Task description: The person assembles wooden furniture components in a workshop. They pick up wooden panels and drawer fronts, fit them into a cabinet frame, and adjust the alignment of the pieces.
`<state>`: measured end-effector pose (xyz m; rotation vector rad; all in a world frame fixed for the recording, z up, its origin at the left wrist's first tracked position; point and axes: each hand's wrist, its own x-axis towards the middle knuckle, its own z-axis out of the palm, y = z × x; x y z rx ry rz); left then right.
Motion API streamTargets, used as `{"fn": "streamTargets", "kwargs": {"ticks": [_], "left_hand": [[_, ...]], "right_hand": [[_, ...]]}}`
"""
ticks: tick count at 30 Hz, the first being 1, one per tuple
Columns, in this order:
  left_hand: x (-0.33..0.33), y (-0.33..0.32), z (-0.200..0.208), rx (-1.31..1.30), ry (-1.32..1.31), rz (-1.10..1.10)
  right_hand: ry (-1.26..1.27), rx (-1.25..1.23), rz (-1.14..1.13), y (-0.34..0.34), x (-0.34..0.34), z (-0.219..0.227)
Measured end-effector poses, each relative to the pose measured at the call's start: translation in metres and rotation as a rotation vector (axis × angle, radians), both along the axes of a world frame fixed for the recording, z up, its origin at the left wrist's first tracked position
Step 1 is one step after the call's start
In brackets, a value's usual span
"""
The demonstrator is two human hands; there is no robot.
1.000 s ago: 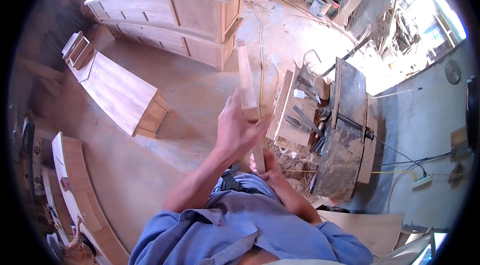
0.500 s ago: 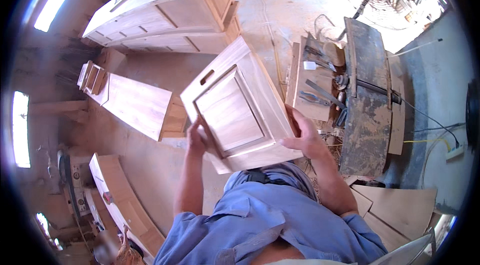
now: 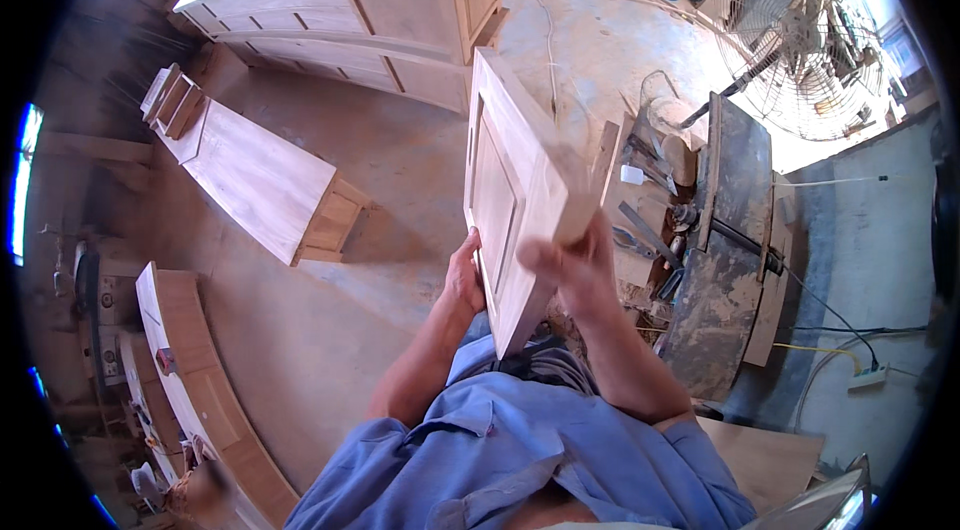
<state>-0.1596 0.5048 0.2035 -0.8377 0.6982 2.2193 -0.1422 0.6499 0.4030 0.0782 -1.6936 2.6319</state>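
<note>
Upright in front of my waist is a pale wooden cabinet door [image 3: 497, 170] with a framed inset panel, turned nearly edge-on. My left hand [image 3: 466, 272] grips its left side near the lower end, with the thumb up against the wood. On the other side my right hand [image 3: 582, 268] holds the right edge; it is smeared by motion and part of its fingers is hidden. The slot seen in the door earlier cannot be made out at this angle.
A long wooden cabinet [image 3: 400, 15] lies at the back left, with a smaller wooden unit [image 3: 255, 180] nearer. Another wooden piece [image 3: 215, 385] lies at lower left. On the right are a scuffed dark board [image 3: 715, 320], hand tools [image 3: 650, 230] and a large wire-caged fan [image 3: 800, 50].
The door has swung from facing me to nearly edge-on, its panelled face now toward the left. Both hands turned with it, my left hand moving right. The view has shifted too.
</note>
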Motion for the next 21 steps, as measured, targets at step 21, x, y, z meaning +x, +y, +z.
{"fn": "streamTargets", "kwargs": {"ticks": [21], "left_hand": [[-0.058,-0.034,-0.034,-0.104,-0.176,-0.174]], "right_hand": [[-0.178,0.339,-0.227,-0.047,-0.107,-0.002]]}}
